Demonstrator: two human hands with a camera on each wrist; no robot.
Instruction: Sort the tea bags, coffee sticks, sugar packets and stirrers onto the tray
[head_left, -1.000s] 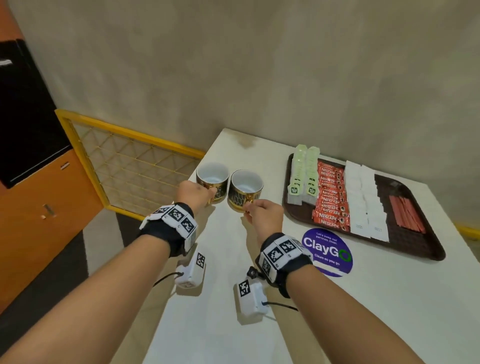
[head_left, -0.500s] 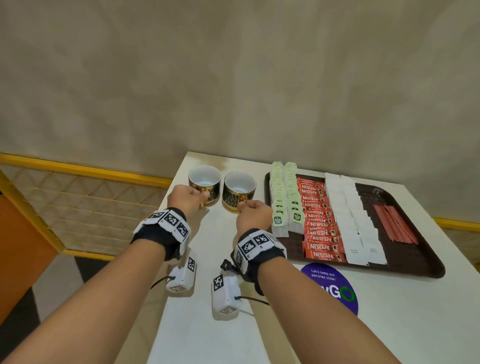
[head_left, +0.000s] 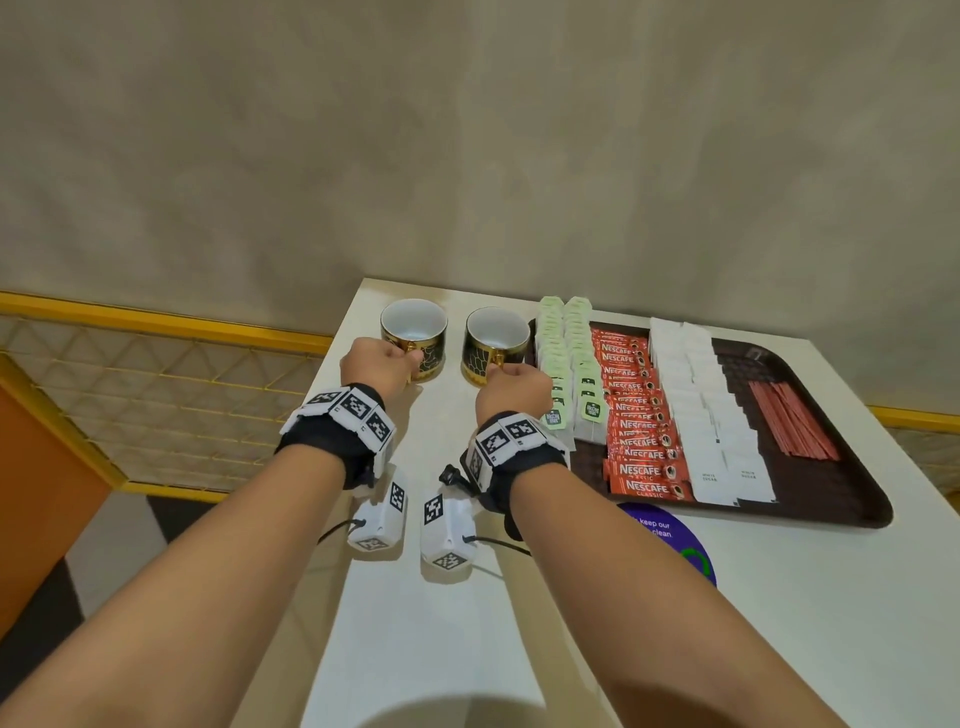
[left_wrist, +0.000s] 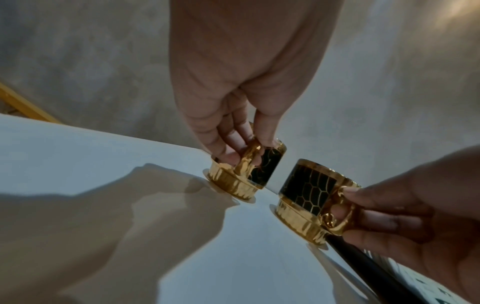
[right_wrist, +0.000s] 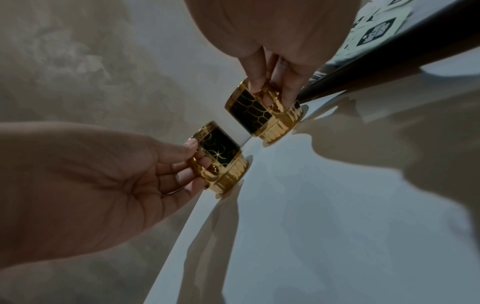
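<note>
Tray (head_left: 852, 499) holds sorted rows; each hand's fingers (left_wrist: 262, 131) pinch a cup (head_left: 413, 338) handle.

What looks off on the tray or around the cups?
Mostly tidy. The tea bags overhang the tray at its far rim. Both cups stand upright on the table, off the tray, left hand and right hand gripping their handles.

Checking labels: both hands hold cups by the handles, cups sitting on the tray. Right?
Not quite. The left hand and right hand do hold the left cup and right cup by the handles, but the head view shows them on the white table, beside the tray.
</note>
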